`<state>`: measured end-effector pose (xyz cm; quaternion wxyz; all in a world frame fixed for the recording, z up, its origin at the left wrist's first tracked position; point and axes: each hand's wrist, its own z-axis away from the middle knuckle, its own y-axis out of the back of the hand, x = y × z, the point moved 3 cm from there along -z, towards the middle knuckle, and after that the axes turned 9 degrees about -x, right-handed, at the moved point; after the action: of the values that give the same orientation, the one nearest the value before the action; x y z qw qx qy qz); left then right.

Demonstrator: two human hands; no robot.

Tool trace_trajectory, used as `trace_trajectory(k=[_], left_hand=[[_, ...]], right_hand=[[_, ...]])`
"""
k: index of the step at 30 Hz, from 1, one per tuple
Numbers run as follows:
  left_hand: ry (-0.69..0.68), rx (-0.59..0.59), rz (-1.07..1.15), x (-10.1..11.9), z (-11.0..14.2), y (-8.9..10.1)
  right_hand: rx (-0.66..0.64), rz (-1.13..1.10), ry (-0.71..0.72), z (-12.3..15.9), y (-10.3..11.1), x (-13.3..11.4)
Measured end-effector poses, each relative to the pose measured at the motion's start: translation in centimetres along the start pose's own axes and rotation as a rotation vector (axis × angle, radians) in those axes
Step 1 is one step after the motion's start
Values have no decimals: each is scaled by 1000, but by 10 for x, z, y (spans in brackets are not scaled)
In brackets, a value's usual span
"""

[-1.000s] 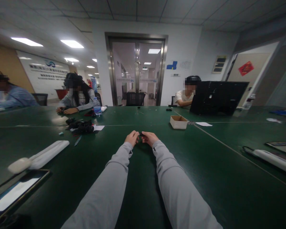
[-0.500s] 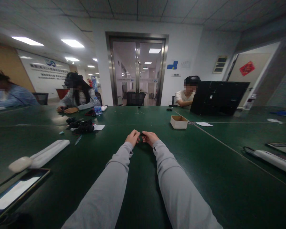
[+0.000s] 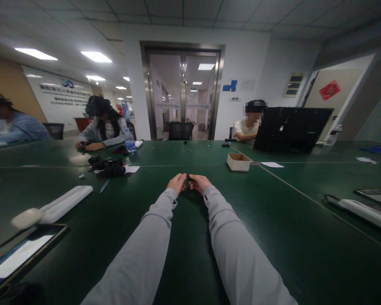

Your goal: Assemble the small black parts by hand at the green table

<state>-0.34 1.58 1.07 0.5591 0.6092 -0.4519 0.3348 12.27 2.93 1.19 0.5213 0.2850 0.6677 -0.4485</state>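
Both my arms reach forward over the dark green table (image 3: pixel 190 237). My left hand (image 3: pixel 177 183) and my right hand (image 3: pixel 199 183) face each other just above it, close together. Between their fingertips sits a small dark piece (image 3: pixel 187 178), pinched from both sides. It is too small and too much covered by the fingers for its kind to show. The fingers of each hand are bent, with thumb and forefinger brought together.
Ahead to the right stands an open cardboard box (image 3: pixel 238 163), with a monitor (image 3: pixel 292 129) behind it. Left lie a tangle of black items (image 3: pixel 109 166), a water bottle (image 3: pixel 130 142), a long white case (image 3: pixel 66 203) and a phone (image 3: pixel 25 250). Several people sit around the table.
Almost nothing differs. My fingertips have shifted very slightly around the small dark piece, and both hands stay in the same place.
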Motion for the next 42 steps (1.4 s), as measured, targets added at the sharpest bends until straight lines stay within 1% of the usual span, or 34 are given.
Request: trace_trajectory(k=[3, 5, 9, 15, 19, 26, 30, 33, 35, 38, 42], left_hand=[[-16, -23, 82, -2, -2, -2], [-28, -20, 96, -3, -3, -2], [-51, 16, 26, -4, -3, 1], [-7, -30, -36, -5, -3, 0], [6, -30, -60, -4, -2, 1], [-78, -21, 20, -10, -7, 0], [-190, 24, 88, -10, -7, 3], [-269, -14, 154, -6, -5, 4], [-286, -30, 188, -4, -4, 4], [-241, -35, 221, -2, -3, 3], [-15, -65, 249, -8, -8, -1]], right_hand=[[29, -5, -12, 1, 0, -1], [39, -3, -13, 2, 0, -1], [30, 4, -8, 2, -1, -1], [4, 15, -14, -1, 0, 2], [-2, 13, -6, -1, 0, 2], [27, -5, -3, 1, -1, -1], [31, 0, -3, 2, -1, -1], [39, 6, -7, 1, -1, -2], [49, 10, -9, 1, -1, -2], [58, 6, -12, 1, -1, -2], [48, -14, -4, 1, 0, -1]])
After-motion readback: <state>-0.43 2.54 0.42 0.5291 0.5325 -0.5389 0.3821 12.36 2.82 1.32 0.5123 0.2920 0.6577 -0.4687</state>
